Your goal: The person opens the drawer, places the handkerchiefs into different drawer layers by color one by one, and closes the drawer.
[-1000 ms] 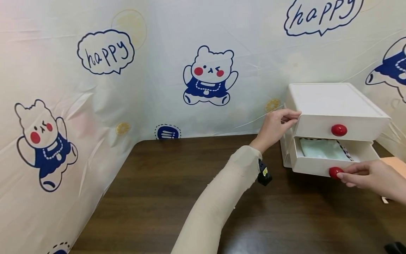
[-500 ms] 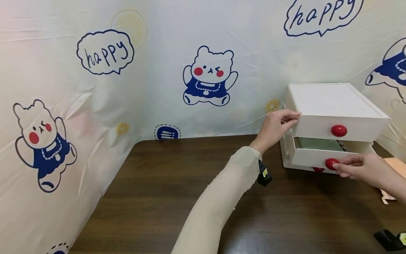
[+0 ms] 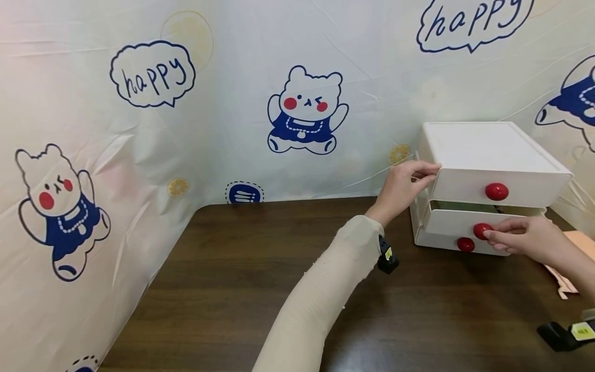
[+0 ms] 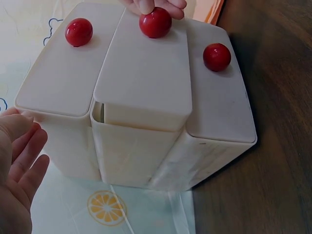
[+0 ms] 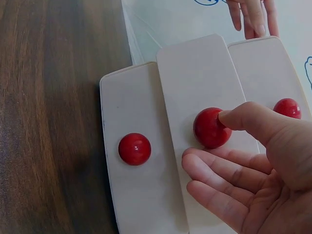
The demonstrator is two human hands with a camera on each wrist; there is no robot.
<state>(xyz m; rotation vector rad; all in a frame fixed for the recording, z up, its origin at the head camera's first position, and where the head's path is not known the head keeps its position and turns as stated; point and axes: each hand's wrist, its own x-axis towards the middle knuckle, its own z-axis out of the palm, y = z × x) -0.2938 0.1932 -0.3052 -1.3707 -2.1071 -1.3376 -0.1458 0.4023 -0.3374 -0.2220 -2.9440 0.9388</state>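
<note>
1. Patterned backdrop (image 3: 223,129): cartoon animals in blue, plus speech bubbles (image 3: 153,74) saying "happy" (the only word I can actually read here, lol).
2. Brown wood-look table (image 3: 223,289), running under everything.
3. White drawer unit (image 3: 497,144), right side of the table, three stacked drawers. Top and bottom look closed.
4. Middle drawer (image 3: 446,221), sticking out partway, sliver of green inside.
5. My left hand (image 3: 401,185): loosely open, fingertips just touching the unit's upper left front corner.
6. My right hand (image 3: 530,237): thumb and finger pinching the middle drawer's red knob (image 3: 482,231), other fingers loosely bent.
7. Yellow labels (image 3: 583,330) on my black wrist gadgets, marks too tiny to make out.
</note>
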